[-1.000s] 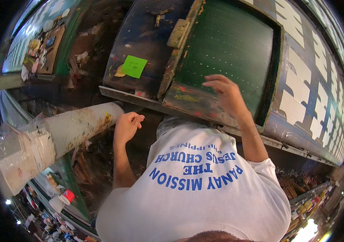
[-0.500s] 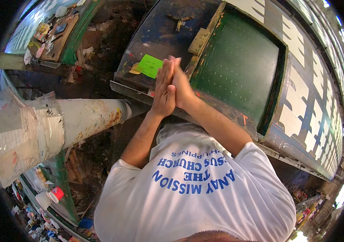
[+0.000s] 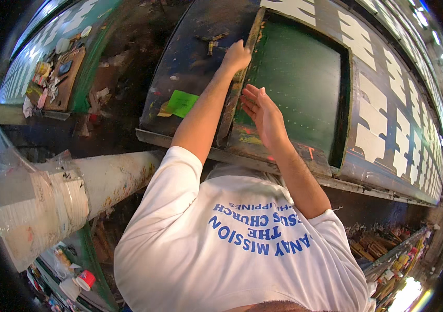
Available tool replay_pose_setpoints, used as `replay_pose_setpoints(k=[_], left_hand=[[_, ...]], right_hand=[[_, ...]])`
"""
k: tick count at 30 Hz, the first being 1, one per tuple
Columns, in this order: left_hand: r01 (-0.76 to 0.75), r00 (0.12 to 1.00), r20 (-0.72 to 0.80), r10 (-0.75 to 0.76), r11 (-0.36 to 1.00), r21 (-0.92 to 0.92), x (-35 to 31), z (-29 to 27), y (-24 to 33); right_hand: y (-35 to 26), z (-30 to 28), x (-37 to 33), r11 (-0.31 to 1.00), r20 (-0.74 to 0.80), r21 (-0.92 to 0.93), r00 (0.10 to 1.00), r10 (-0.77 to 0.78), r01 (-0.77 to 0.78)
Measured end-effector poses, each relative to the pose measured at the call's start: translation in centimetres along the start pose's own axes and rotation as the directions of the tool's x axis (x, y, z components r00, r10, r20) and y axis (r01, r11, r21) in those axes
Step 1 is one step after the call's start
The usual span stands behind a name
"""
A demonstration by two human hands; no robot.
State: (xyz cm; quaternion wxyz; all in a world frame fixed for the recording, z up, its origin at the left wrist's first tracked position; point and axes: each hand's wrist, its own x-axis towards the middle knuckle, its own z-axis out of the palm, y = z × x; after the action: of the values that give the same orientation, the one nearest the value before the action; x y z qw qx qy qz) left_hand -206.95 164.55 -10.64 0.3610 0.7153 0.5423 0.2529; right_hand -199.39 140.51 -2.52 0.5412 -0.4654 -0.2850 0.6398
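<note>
A screen-printing frame [image 3: 347,99] with a dark green mesh lies on the long table in front of me. My left hand [image 3: 237,56] is closed at the frame's left edge, where a wooden block juts out; the fist mostly hides that block. My right hand [image 3: 264,112] hovers over the near left part of the green mesh [image 3: 304,83], fingers stretched and slightly apart, holding nothing. Left of my left forearm, a bright green paper note [image 3: 182,103] lies on the dark, paint-stained tabletop [image 3: 180,67].
Past the note sits a small metal fitting [image 3: 211,43]. White cut-out patterned shapes [image 3: 372,117] cover the table to the right. A thick pipe-like column [image 3: 112,179], wrapped in plastic, stands at left. A cluttered wooden board [image 3: 70,78] lies on another table at far left.
My hands were pressed palm to palm near the note and have parted. The left has reached forward to the frame's edge and closed; the right has moved right, over the mesh.
</note>
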Motion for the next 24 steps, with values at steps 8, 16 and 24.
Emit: replay_pose_setpoints(k=[8, 16, 24], left_hand=[[-0.098, 0.959, 0.283, 0.017, 0.956, 0.277, -6.4, -2.9, -2.2], [-0.304, 0.952, 0.153, 0.264, 0.867, 0.395, -5.6, -6.1, -0.1], [-0.035, 0.977, 0.204, -0.056, 0.907, 0.419, -6.7, -0.6, -0.2]], right_hand=[[0.3, -3.5, -0.8, 0.981, -0.062, -0.182, 0.995, -0.074, 0.062], [1.1, -4.5, -1.2, 0.924, -0.048, -0.383, 0.998, -0.04, 0.019], [0.0, -4.8, -2.2, 0.829, 0.012, -0.519, 0.971, -0.238, 0.21]])
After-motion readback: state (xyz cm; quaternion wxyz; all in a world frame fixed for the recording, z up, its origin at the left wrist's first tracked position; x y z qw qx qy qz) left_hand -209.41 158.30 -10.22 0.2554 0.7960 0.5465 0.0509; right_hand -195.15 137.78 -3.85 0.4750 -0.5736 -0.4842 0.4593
